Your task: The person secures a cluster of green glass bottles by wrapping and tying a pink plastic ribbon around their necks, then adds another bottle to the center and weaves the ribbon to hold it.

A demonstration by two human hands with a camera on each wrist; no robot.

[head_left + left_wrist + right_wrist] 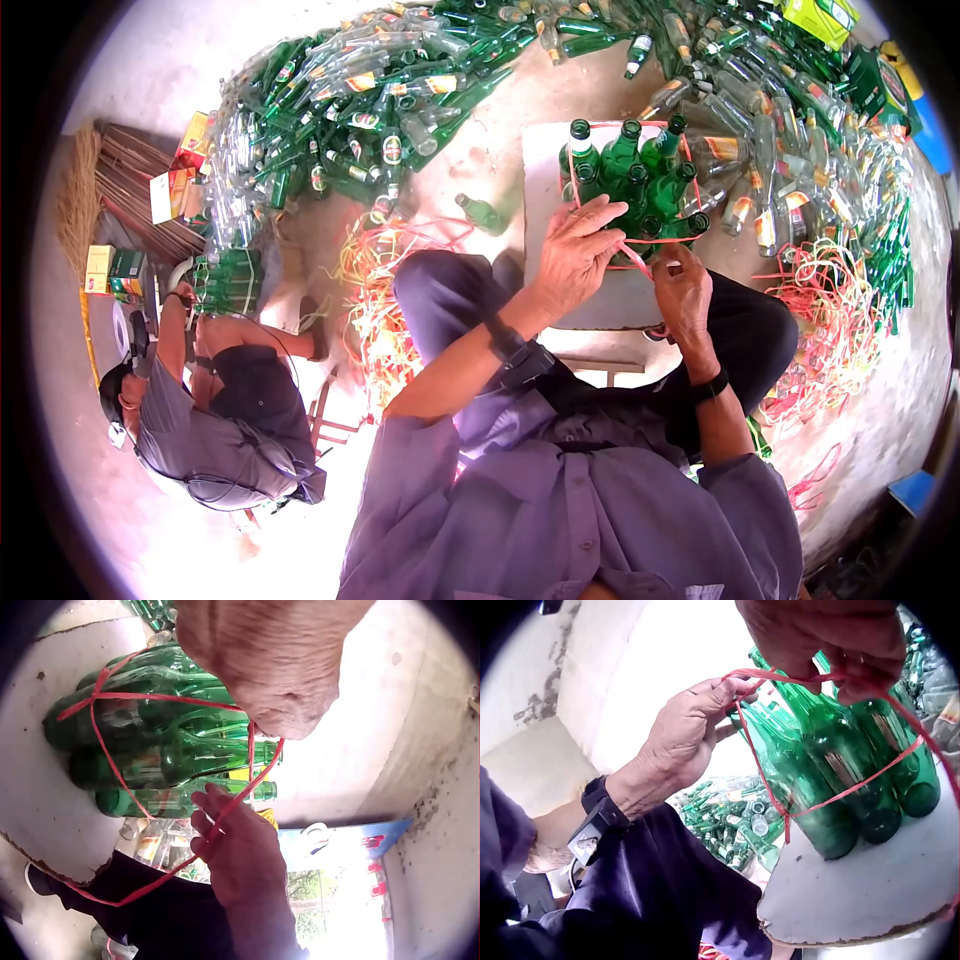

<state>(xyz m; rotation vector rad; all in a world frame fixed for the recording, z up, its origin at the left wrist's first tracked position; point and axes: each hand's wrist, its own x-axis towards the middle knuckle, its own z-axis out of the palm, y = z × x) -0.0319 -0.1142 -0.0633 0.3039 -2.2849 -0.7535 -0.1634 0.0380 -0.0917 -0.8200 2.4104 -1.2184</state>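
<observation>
Several green glass bottles (637, 178) stand upright in a tight bundle on a white board (541, 210). Red plastic string (855, 785) circles the bundle low down and also runs over by the necks. At the near left of the bottle tops, my left hand (580, 255) pinches the string between thumb and forefinger, as the right wrist view shows. My right hand (684, 300) is at the near right side, with curled fingers gripping a length of the same string. From that hand a loose end (150, 888) trails down past the board's edge.
Heaps of loose bottles (390, 90) lie behind and on both sides. Tangled string piles (830, 330) flank my knees. One green bottle (480, 213) lies left of the board. At the left, another person (220, 420) sits holding a bottle bundle (228, 280).
</observation>
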